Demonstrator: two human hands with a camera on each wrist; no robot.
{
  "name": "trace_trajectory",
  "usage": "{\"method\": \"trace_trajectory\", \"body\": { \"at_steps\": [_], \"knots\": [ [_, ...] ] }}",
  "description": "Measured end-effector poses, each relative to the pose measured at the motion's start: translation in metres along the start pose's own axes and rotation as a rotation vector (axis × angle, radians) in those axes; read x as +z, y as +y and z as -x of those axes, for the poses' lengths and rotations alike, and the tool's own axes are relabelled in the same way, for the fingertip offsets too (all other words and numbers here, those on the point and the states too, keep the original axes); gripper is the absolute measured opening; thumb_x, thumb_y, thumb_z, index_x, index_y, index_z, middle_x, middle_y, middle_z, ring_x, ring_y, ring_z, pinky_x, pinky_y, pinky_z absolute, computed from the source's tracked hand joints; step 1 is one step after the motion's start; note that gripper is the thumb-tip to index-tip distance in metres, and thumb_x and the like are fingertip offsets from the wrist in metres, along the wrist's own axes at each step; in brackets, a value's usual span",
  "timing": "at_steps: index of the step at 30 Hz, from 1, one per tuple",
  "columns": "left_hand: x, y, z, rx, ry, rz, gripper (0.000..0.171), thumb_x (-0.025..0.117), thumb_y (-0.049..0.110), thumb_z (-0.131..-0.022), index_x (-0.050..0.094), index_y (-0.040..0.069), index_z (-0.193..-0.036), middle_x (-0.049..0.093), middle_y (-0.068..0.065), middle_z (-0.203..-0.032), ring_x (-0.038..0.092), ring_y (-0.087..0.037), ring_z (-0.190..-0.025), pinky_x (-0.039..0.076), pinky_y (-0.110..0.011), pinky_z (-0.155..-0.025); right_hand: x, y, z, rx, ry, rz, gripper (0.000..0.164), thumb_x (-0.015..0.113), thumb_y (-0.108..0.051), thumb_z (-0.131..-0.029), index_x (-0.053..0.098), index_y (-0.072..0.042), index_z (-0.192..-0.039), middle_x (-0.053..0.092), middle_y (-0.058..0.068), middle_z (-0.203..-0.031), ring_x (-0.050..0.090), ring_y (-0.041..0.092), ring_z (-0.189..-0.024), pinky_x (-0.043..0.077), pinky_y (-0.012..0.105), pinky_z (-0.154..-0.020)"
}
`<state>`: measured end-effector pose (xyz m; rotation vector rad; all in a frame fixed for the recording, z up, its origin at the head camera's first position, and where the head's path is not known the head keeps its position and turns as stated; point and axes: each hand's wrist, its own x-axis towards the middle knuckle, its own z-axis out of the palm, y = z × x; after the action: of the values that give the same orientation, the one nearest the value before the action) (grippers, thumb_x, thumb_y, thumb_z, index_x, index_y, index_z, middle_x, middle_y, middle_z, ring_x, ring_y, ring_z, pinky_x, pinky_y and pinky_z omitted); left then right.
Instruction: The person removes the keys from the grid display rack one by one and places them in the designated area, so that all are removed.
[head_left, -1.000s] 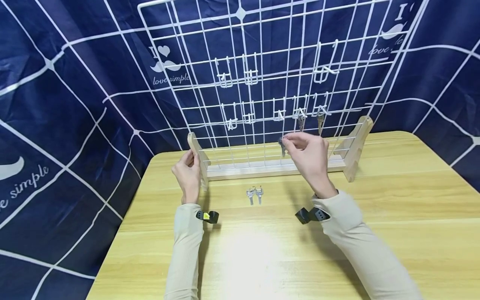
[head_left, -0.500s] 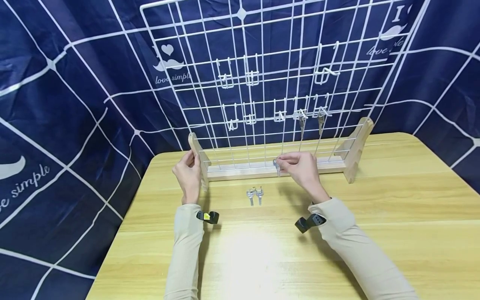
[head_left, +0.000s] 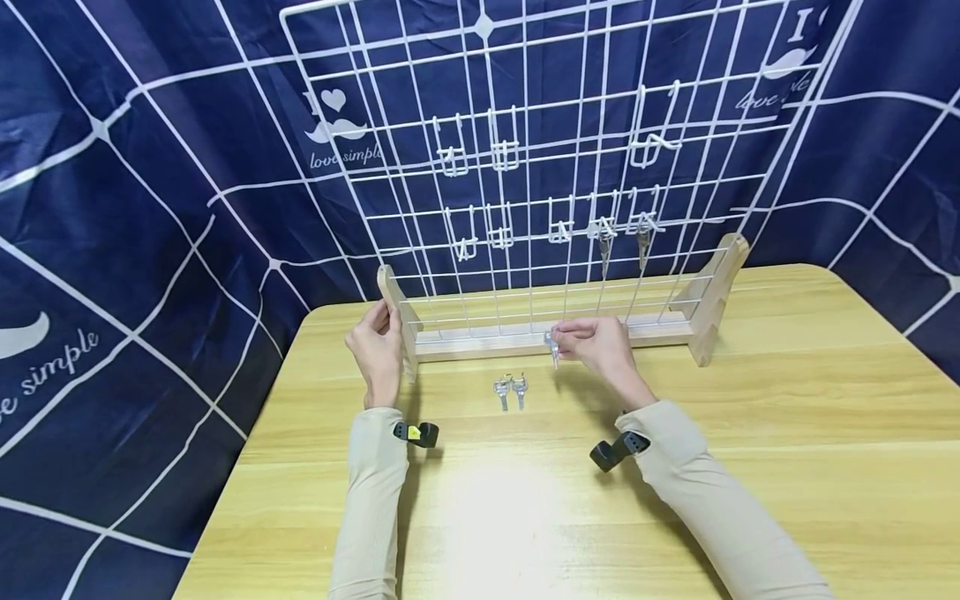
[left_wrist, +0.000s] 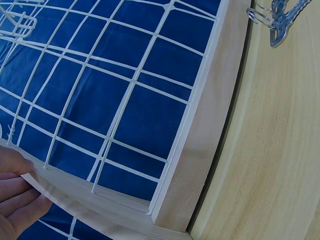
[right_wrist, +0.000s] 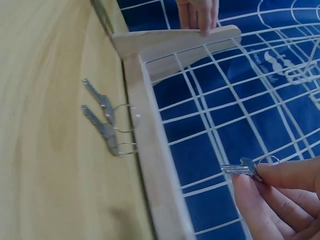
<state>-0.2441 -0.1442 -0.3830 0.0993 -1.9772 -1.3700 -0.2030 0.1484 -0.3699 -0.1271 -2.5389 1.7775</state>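
Between thumb and fingertips my right hand (head_left: 602, 345) pinches a silver key (head_left: 552, 345), held in front of the rack's wooden base bar. In the right wrist view the key (right_wrist: 241, 169) points its toothed blade left, and a thin ring (right_wrist: 270, 159) loops at its head. My left hand (head_left: 375, 348) grips the upper edge of the rack's left wooden end piece (head_left: 397, 317). Two more keys (head_left: 511, 390) with rings lie side by side on the table, just in front of the base bar. Two keys (head_left: 642, 246) hang from hooks on the lower row of the white wire grid (head_left: 528, 179).
White wire hooks (head_left: 467, 247) hang along the lower row, with larger ones (head_left: 505, 155) above. The right wooden end piece (head_left: 718, 300) stands on the table (head_left: 480, 500). Behind the grid is a dark blue patterned cloth (head_left: 187, 167).
My right hand has come down and slightly left with the key, from in front of the lower grid to the base bar. The left hand has stayed on the end piece.
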Motion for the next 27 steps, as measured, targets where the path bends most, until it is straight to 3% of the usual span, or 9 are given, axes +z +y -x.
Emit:
{"method": "trace_trajectory", "body": {
  "at_steps": [6, 11, 18, 27],
  "knots": [
    [0.000, 0.000, 0.000, -0.002, 0.002, -0.005, 0.022, 0.066, -0.001, -0.087, 0.071, -0.005, -0.108, 0.070, -0.021, -0.100, 0.071, -0.031, -0.088, 0.058, -0.039, -0.078, 0.006, 0.015, 0.000, 0.047, -0.015, 0.041, 0.023, 0.073, -0.012, -0.085, 0.072, 0.002, -0.104, 0.072, 0.017, -0.095, 0.069, 0.010, -0.064, 0.058, 0.022, -0.064],
    [0.000, 0.001, 0.000, -0.001, 0.002, -0.008, 0.022, 0.067, -0.001, -0.087, 0.071, -0.006, -0.108, 0.070, -0.022, -0.100, 0.071, -0.031, -0.088, 0.058, -0.039, -0.078, 0.010, 0.024, -0.001, 0.071, -0.043, -0.031, 0.022, 0.071, -0.006, -0.086, 0.070, 0.008, -0.104, 0.071, 0.021, -0.097, 0.068, 0.009, -0.063, 0.059, 0.025, -0.065],
    [0.000, 0.002, -0.001, 0.004, -0.002, -0.004, 0.023, 0.067, -0.001, -0.087, 0.070, -0.006, -0.108, 0.070, -0.022, -0.100, 0.071, -0.031, -0.088, 0.058, -0.039, -0.077, 0.017, 0.033, -0.003, 0.103, -0.044, -0.041, 0.019, 0.070, 0.000, -0.084, 0.070, 0.010, -0.100, 0.072, 0.021, -0.092, 0.066, 0.010, -0.059, 0.058, 0.024, -0.061],
    [0.000, 0.001, -0.001, 0.001, 0.002, -0.005, 0.022, 0.066, -0.001, -0.087, 0.071, -0.006, -0.108, 0.070, -0.022, -0.100, 0.071, -0.032, -0.088, 0.058, -0.039, -0.078, 0.033, 0.040, -0.002, 0.129, -0.047, 0.077, 0.016, 0.072, 0.000, -0.083, 0.071, 0.007, -0.096, 0.072, 0.020, -0.087, 0.067, 0.014, -0.058, 0.059, 0.026, -0.058]
  ]
}}
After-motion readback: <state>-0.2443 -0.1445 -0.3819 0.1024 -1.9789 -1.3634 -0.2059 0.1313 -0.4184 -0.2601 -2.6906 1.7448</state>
